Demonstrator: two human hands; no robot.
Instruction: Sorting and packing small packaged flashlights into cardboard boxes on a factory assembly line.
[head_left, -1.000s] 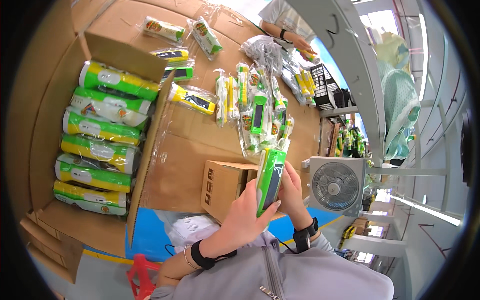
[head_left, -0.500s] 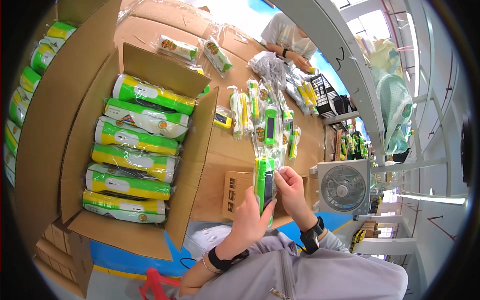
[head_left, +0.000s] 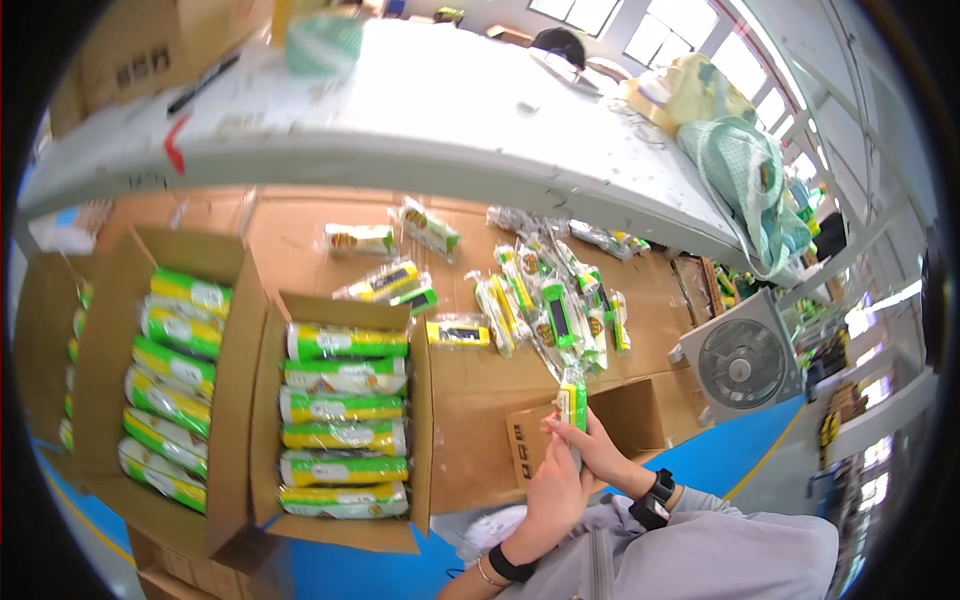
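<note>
A slim green-and-yellow device in a clear plastic bag (head_left: 573, 398) stands upright between my hands, over the front of the table. My right hand (head_left: 598, 452) closes round its lower part from the right. My left hand (head_left: 556, 492) is closed at its bottom end, which the fingers hide. Just beyond lies a loose pile of similar bagged devices (head_left: 558, 310), some with a dark panel. Left of my hands, an open carton (head_left: 424, 440) holds several bagged green, yellow and white devices (head_left: 345, 437) stacked in a row.
Another filled carton (head_left: 232, 440) stands further left. A small open box (head_left: 640, 415) is beside my right hand, with a grey fan (head_left: 742, 358) to its right. A white shelf (head_left: 420, 150) crosses above the table, bearing a marker pen (head_left: 203, 84) and a light green bag (head_left: 735, 180).
My view has swung up and left, bringing the shelf top and second carton more fully in. The device has turned in my hands, and my right hand now wraps its lower part.
</note>
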